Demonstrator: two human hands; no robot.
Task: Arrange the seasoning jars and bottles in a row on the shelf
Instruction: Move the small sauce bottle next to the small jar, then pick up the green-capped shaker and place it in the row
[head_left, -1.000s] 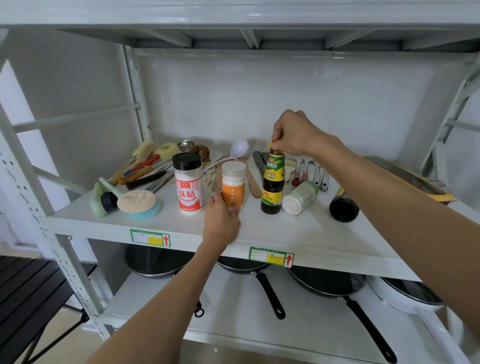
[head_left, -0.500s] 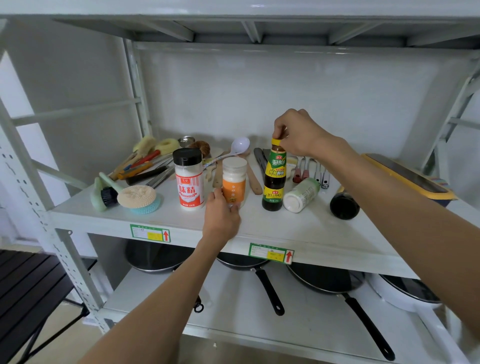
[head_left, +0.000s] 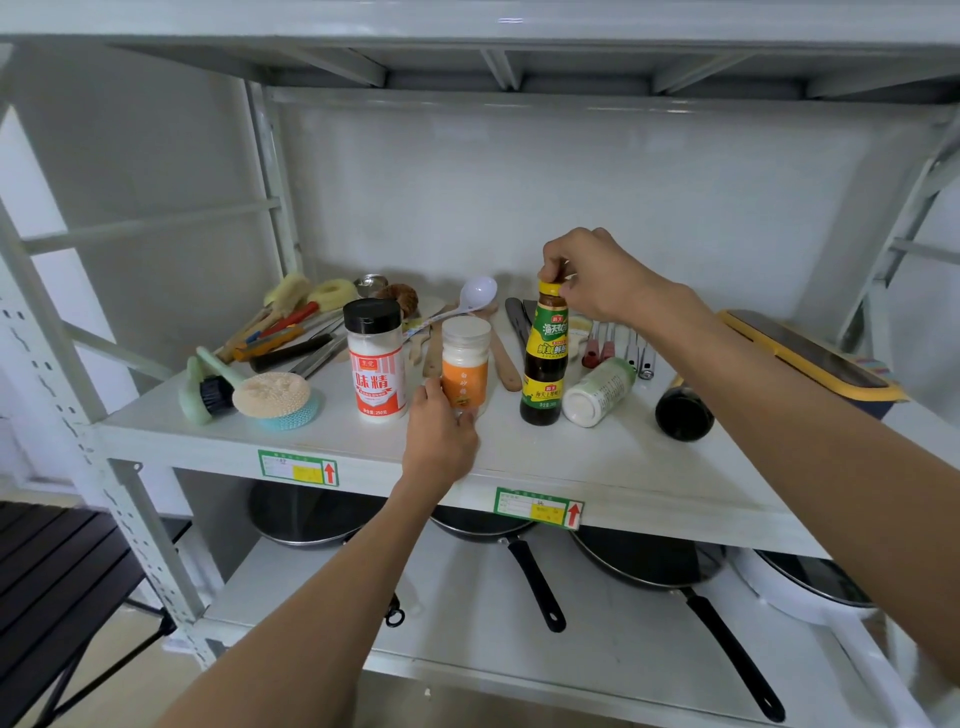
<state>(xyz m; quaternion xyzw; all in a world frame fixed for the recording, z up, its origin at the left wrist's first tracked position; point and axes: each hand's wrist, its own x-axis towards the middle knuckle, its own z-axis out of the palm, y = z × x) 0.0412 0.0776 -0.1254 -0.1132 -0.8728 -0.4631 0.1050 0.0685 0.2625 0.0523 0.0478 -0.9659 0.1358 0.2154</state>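
Three containers stand upright in a row on the white shelf (head_left: 597, 467): a black-capped white jar with a red label (head_left: 376, 364), an orange-labelled jar with a white lid (head_left: 466, 364), and a dark sauce bottle with a green and yellow label (head_left: 544, 358). My left hand (head_left: 441, 441) grips the base of the orange jar. My right hand (head_left: 597, 275) pinches the sauce bottle's yellow cap from above. A white jar with a green label (head_left: 597, 392) lies on its side right of the sauce bottle. A dark bottle (head_left: 683, 413) lies further right, partly behind my right forearm.
Brushes and a round scrubber (head_left: 275, 397) sit at the shelf's left. Wooden utensils, a white ladle (head_left: 467, 299) and cutlery lie behind the jars. A yellow-rimmed tray (head_left: 810, 358) is at the right. Frying pans (head_left: 649, 571) fill the lower shelf. A steel post (head_left: 104, 467) stands on the left.
The sauce bottle, held by its cap, has settled upright beside the orange jar. My left hand stays on the orange jar. The view has tilted slightly.
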